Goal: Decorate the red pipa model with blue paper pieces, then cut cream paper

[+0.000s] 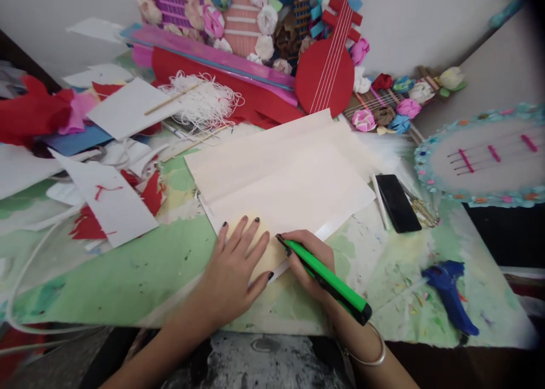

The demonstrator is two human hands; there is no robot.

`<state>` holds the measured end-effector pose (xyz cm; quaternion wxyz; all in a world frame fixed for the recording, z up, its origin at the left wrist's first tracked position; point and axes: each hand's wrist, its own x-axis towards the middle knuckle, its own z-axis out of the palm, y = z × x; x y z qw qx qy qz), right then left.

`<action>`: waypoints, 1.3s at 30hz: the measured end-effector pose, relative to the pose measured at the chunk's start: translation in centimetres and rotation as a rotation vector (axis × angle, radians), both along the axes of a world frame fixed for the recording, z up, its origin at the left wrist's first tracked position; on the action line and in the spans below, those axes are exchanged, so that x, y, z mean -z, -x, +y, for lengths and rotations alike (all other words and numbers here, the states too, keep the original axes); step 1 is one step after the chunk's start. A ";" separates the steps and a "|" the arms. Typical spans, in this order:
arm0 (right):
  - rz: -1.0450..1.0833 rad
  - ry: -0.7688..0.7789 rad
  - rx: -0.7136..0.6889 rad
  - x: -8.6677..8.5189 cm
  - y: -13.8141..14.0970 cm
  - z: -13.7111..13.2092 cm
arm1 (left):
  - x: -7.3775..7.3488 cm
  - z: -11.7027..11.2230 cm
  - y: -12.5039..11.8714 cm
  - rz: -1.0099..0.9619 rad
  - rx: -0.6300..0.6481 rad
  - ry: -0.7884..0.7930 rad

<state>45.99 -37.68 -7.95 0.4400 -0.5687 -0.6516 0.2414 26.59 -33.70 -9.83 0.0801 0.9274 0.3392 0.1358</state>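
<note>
While the left hand [236,271] lies spread on the pale paper [281,173] left of the glue gun [448,292] and the right hand [317,245] clasps the green cutter [335,279], the sheet looks light, easily creased, best pinned near its edge.

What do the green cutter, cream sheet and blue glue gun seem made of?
Green cutter: probably plastic, smooth and evenly coloured. Cream sheet: likely paper, matte, apparently creased; possibly thin card. Blue glue gun: apparently moulded plastic, fairly dull, one solid colour.

Painted nails [256,220] look dark, the bangle [383,352] (apparently) silvery.
</note>
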 end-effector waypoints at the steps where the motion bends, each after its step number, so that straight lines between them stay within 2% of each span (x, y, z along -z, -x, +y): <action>1: -0.002 0.003 -0.003 0.0 0.0 0.0 | 0.0 0.1 0.1 0.000 0.002 0.000; 10: -0.013 -0.008 -0.040 -0.2 0.0 -0.1 | -0.2 0.1 0.0 -0.025 -0.016 0.031; 18: -0.041 -0.025 -0.068 0.5 -0.1 -0.1 | -0.1 0.1 0.0 -0.003 -0.026 0.031; 26: -0.027 -0.017 -0.053 0.1 -0.1 -0.3 | -0.2 0.1 -0.1 0.004 -0.018 0.023; 39: -0.062 -0.027 -0.075 0.8 0.0 -0.3 | -0.1 0.2 -0.1 -0.012 -0.023 0.013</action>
